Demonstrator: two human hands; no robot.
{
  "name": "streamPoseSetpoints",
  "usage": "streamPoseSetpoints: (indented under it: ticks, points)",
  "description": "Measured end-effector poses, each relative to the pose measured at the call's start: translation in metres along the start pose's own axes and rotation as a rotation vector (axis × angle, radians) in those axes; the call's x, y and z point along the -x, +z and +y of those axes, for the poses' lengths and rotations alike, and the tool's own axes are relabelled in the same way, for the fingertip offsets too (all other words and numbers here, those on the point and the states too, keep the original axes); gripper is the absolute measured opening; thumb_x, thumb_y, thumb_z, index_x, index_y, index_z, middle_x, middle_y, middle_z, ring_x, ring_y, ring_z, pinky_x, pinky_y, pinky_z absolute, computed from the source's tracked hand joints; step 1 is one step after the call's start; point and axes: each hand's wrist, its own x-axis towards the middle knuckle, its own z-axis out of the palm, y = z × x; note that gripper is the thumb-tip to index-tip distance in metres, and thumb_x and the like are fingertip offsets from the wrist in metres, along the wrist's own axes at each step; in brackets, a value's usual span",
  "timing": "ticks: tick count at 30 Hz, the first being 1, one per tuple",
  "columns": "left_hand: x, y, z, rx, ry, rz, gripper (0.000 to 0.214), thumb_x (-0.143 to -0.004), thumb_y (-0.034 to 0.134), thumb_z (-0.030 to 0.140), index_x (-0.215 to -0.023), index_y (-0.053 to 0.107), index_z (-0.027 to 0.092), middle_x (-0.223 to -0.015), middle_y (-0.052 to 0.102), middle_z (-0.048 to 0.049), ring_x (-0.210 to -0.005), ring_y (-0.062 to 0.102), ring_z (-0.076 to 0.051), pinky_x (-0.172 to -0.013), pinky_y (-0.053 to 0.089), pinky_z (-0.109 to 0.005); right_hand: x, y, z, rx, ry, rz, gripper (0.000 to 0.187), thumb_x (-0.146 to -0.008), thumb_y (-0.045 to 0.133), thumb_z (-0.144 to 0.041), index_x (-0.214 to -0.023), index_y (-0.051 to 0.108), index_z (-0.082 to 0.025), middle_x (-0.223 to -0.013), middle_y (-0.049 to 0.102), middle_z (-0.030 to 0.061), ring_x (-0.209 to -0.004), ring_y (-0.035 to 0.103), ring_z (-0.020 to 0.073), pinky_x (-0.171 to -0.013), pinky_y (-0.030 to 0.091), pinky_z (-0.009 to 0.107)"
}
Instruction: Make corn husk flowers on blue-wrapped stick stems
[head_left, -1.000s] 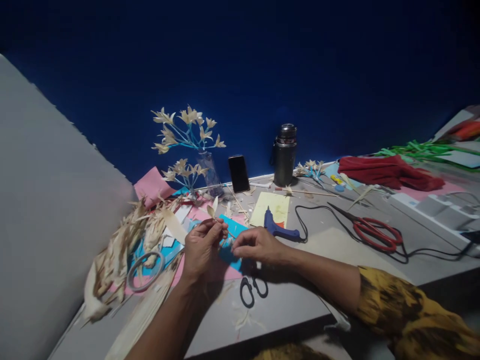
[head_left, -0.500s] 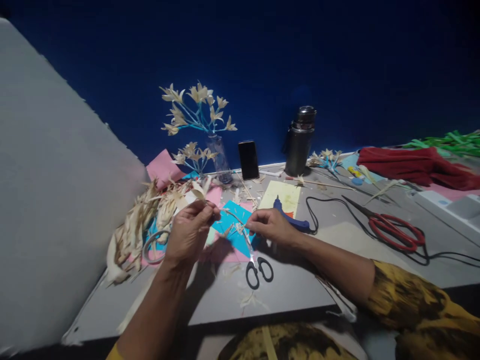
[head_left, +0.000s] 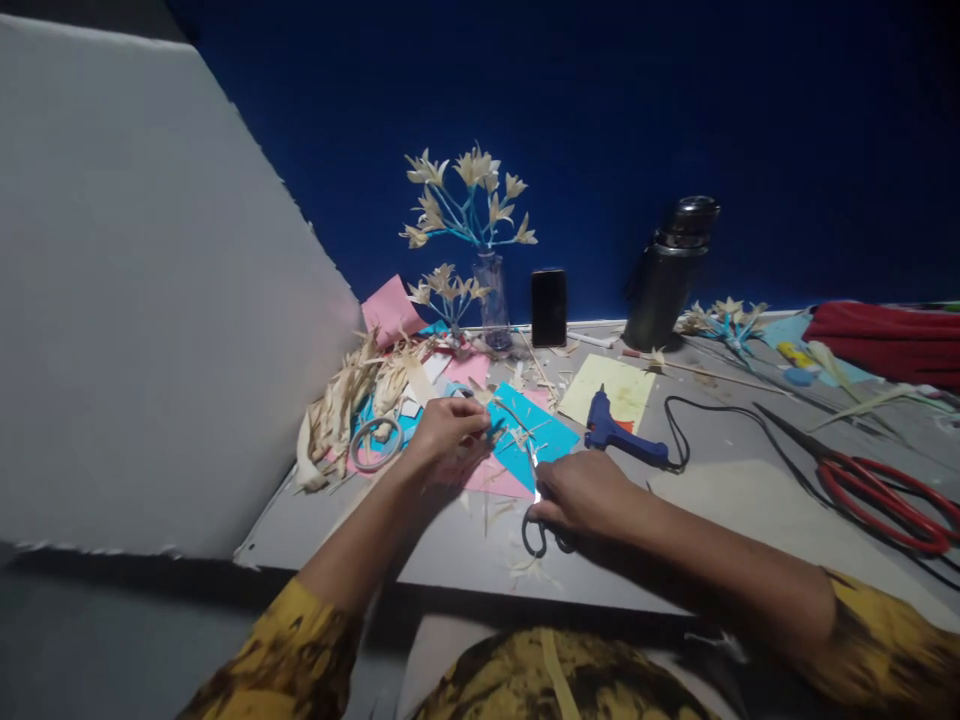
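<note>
My left hand [head_left: 448, 430] rests over the pink and blue paper sheets [head_left: 534, 442], fingers curled in a pinch on a small pale straw piece that I can barely make out. My right hand [head_left: 579, 494] lies on the small black-handled scissors [head_left: 543, 528] at the table's near side, fingers closing round the handles, the blades pointing away toward the blue paper. A pile of dried pale leaves [head_left: 346, 404] and a tape roll [head_left: 375, 443] lie just left of my left hand.
A blue glue gun [head_left: 619, 436] with a black cord lies right of the papers. Large red scissors [head_left: 879, 482] sit far right. A vase of straw flowers [head_left: 470, 215], a phone [head_left: 549, 307] and a steel flask [head_left: 669, 273] stand at the back. A white board [head_left: 150, 300] leans at left.
My right hand has dropped from the blue paper down onto the small scissors. My left hand has lowered toward the papers. The view has swung left.
</note>
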Motion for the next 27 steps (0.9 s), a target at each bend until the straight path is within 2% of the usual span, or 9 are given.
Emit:
streamPoseSetpoints:
  ticks: [4,7,10,16,19,22,27]
  points:
    - [-0.011,0.015,-0.009,-0.002,-0.009,-0.02,0.019,-0.056,0.083,0.022,-0.063,0.068,0.014,-0.05,0.062,-0.0022,-0.043,0.056,-0.012,-0.04,0.038,-0.02,0.01,-0.011,-0.019,0.168,0.004,-0.061,0.037,-0.088,0.066,-0.05,-0.086,0.074,-0.014,-0.084,0.076,0.0186,-0.077,0.072,0.0317,-0.061,0.041,0.032]
    - [-0.01,0.023,-0.016,0.002,0.005,-0.036,0.019,-0.058,0.079,0.021,-0.066,0.062,0.016,-0.049,0.06,-0.0002,-0.045,0.057,-0.013,-0.043,0.042,-0.022,0.016,-0.02,-0.03,0.187,0.055,-0.174,0.036,-0.091,0.062,-0.046,-0.09,0.075,-0.013,-0.091,0.077,0.0182,-0.085,0.073,0.0327,-0.066,0.044,0.033]
    - [-0.009,0.028,-0.021,-0.025,0.036,-0.036,0.019,-0.061,0.075,0.021,-0.066,0.056,0.018,-0.052,0.059,0.0003,-0.048,0.059,-0.014,-0.045,0.045,-0.024,0.024,-0.021,-0.036,0.167,0.153,-0.203,0.034,-0.09,0.062,-0.042,-0.098,0.074,-0.012,-0.095,0.077,0.0187,-0.09,0.073,0.033,-0.069,0.045,0.033]
    - [-0.013,0.033,-0.024,-0.286,0.113,-0.041,0.008,-0.065,0.069,0.018,-0.06,0.064,0.015,-0.052,0.06,-0.0022,-0.048,0.057,-0.015,-0.048,0.042,-0.026,0.039,-0.012,-0.037,0.164,0.273,-0.191,0.03,-0.09,0.056,-0.033,-0.092,0.076,-0.012,-0.09,0.076,0.022,-0.086,0.073,0.0345,-0.067,0.041,0.035]
    - [-0.015,0.032,-0.024,-0.469,0.177,0.009,0.009,-0.066,0.07,0.02,-0.058,0.068,0.016,-0.06,0.065,-0.0046,-0.062,0.063,-0.019,-0.057,0.045,-0.029,0.045,-0.012,-0.031,0.136,0.334,-0.164,0.029,-0.087,0.052,-0.03,-0.084,0.076,-0.012,-0.087,0.076,0.0216,-0.08,0.072,0.0331,-0.062,0.036,0.033]
    - [-0.01,0.032,-0.025,-0.642,0.241,0.07,0.011,-0.07,0.07,0.02,-0.059,0.069,0.017,-0.068,0.069,-0.0062,-0.078,0.065,-0.022,-0.068,0.045,-0.031,0.054,-0.012,-0.021,-0.036,0.417,-0.095,0.026,-0.084,0.052,-0.031,-0.072,0.07,-0.016,-0.076,0.074,0.0137,-0.069,0.066,0.0252,-0.057,0.03,0.031]
    - [-0.003,0.031,-0.018,-0.853,0.304,0.125,0.015,-0.082,0.065,0.026,-0.071,0.073,0.019,-0.077,0.071,-0.0082,-0.08,0.065,-0.024,-0.073,0.044,-0.033,0.068,0.007,-0.004,-0.57,0.444,0.069,0.013,-0.074,0.055,-0.025,-0.065,0.059,-0.018,-0.061,0.061,0.0018,-0.058,0.051,0.0147,-0.055,0.03,0.026]
